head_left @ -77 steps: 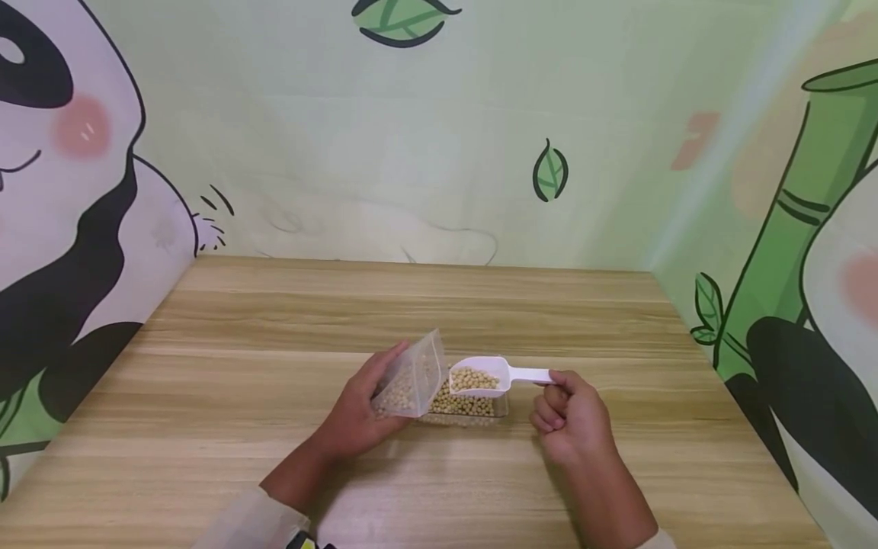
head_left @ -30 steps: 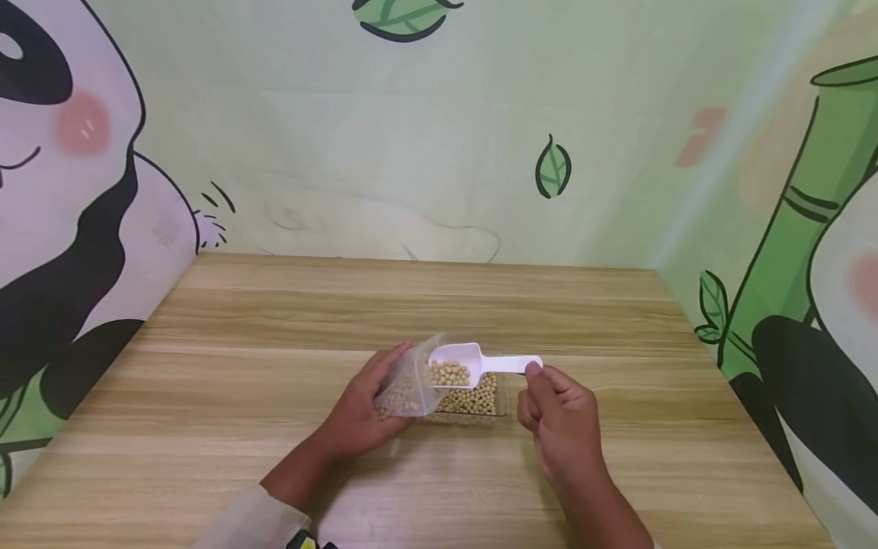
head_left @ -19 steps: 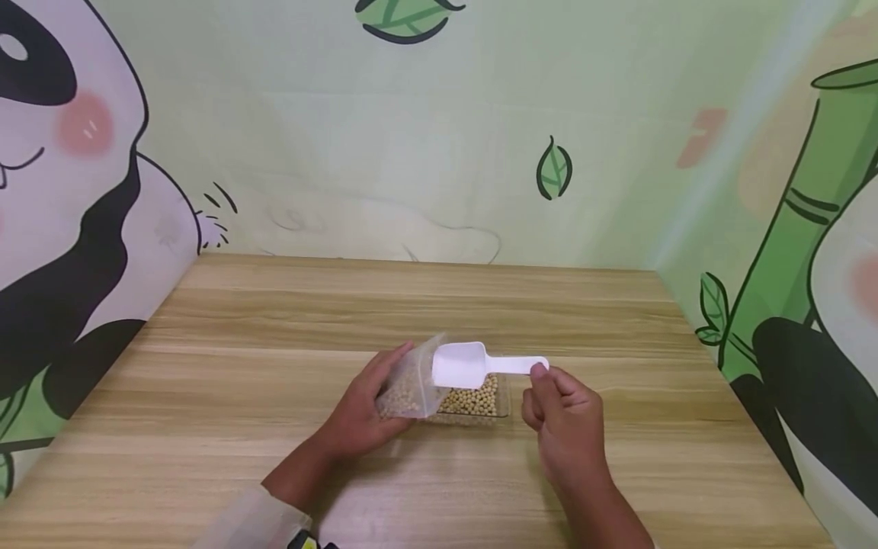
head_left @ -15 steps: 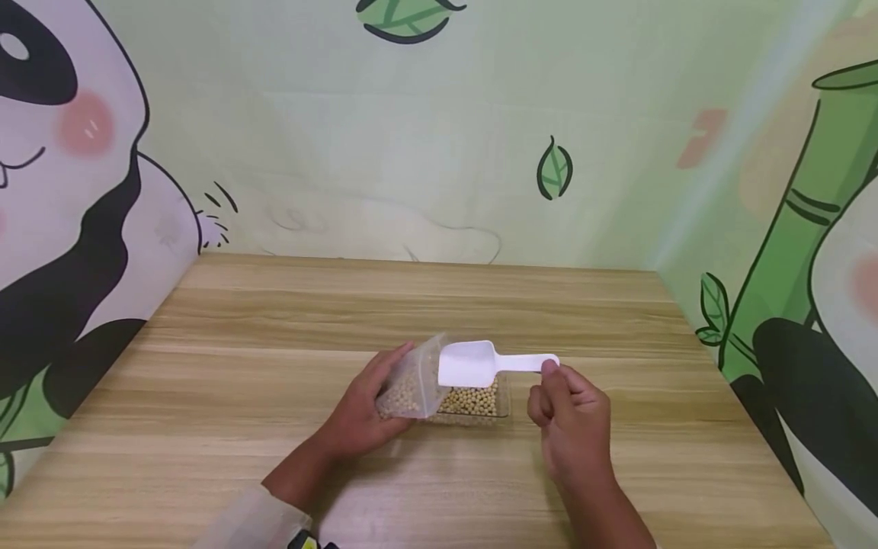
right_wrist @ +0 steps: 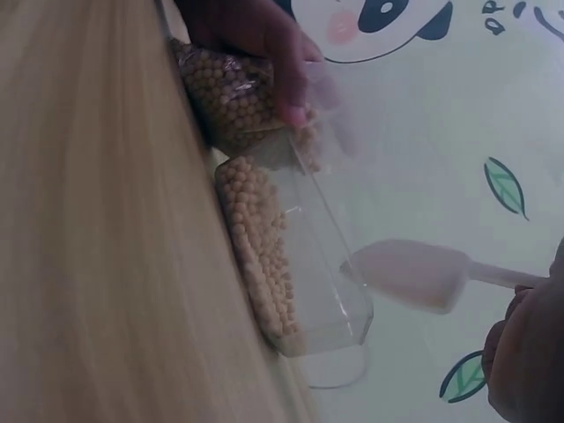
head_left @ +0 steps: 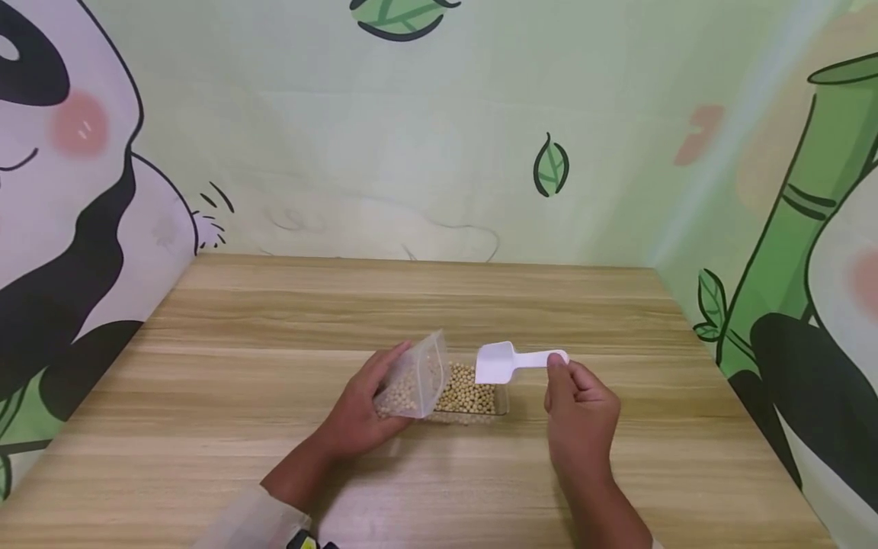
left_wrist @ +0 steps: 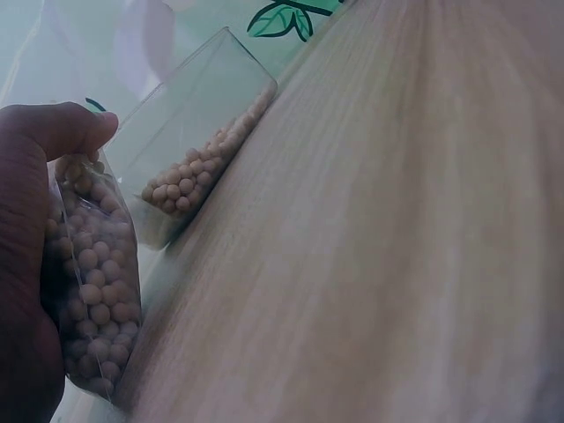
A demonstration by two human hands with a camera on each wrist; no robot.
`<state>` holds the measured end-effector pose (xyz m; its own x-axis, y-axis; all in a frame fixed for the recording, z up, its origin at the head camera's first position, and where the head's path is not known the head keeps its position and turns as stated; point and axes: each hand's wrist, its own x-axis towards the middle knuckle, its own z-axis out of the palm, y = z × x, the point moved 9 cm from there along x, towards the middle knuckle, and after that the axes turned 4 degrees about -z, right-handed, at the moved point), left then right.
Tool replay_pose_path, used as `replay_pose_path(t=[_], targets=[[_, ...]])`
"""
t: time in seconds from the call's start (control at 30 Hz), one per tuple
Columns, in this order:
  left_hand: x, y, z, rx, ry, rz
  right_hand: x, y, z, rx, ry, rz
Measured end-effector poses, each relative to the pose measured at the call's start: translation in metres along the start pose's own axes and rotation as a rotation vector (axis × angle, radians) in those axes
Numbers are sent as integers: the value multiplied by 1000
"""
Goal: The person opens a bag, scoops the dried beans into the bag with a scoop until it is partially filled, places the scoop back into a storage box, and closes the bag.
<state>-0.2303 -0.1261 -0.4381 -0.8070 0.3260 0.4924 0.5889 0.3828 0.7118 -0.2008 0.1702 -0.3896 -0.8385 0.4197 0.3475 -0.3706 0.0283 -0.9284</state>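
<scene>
My left hand [head_left: 363,412] grips a clear plastic bag [head_left: 428,374] partly filled with pale round beans, its mouth tilted toward the right. Beside the bag stands a clear rectangular container [head_left: 503,404] with the same kind of beans [head_left: 466,393] in it; the bag covers its left end in the head view. A white scoop [head_left: 495,363] hangs above the container's right part, and no beans show on it. Thumb and curled fingers of my right hand [head_left: 583,415] pinch the end of its handle. In the right wrist view the scoop [right_wrist: 410,271] is close to the container's rim.
The wood-grain table [head_left: 274,305] spreads around the container. Behind it rises a green wall [head_left: 309,152] printed with leaves, pandas and bamboo. A pale sleeve [head_left: 254,522] covers my left forearm.
The scoop, earlier carrying beans to the bag's mouth, tipped over there and now shows no beans. My right hand has drawn it rightward over the container. The left hand stays at the bag.
</scene>
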Motion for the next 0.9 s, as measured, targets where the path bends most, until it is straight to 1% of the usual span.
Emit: replay_pose_path(t=[0.03, 0.1, 0.17, 0.27, 0.33, 0.4, 0.43, 0.57, 0.67, 0.73, 0.77, 0.83, 0.9], targets=[[0, 0, 0, 0, 2, 1, -1, 0, 1, -63, -13, -18], [0, -1, 0, 1, 3, 5, -4, -4, 5, -167, -46, -83], [0, -1, -1, -7, 2, 4, -7, -11, 12, -249, -101, -215], [0, -1, 0, -10, -5, -5, -16, -25, 25, -342, -186, -475], [0, -1, 0, -15, -11, -15, -22, -31, 32, -395, -230, -615], [0, -1, 0, -11, -14, -19, -25, -34, 37, -436, -265, -692], [0, -1, 0, -11, -15, -20, -26, -33, 38, -453, -280, -707], [0, 0, 0, -12, -15, -14, -29, -33, 42, -509, -320, -737], [0, 0, 0, -12, -14, -13, -26, -31, 41, -499, -311, -704], [0, 0, 0, -8, -13, -13, -22, -27, 38, -481, -286, -640], [0, 0, 0, -6, -14, -12, -19, -25, 36, -472, -271, -594], [0, 0, 1, 2, -11, -7, -13, -17, 32, -454, -241, -481], [1, 0, 1, 8, -10, -2, -9, -8, 27, -439, -215, -344]])
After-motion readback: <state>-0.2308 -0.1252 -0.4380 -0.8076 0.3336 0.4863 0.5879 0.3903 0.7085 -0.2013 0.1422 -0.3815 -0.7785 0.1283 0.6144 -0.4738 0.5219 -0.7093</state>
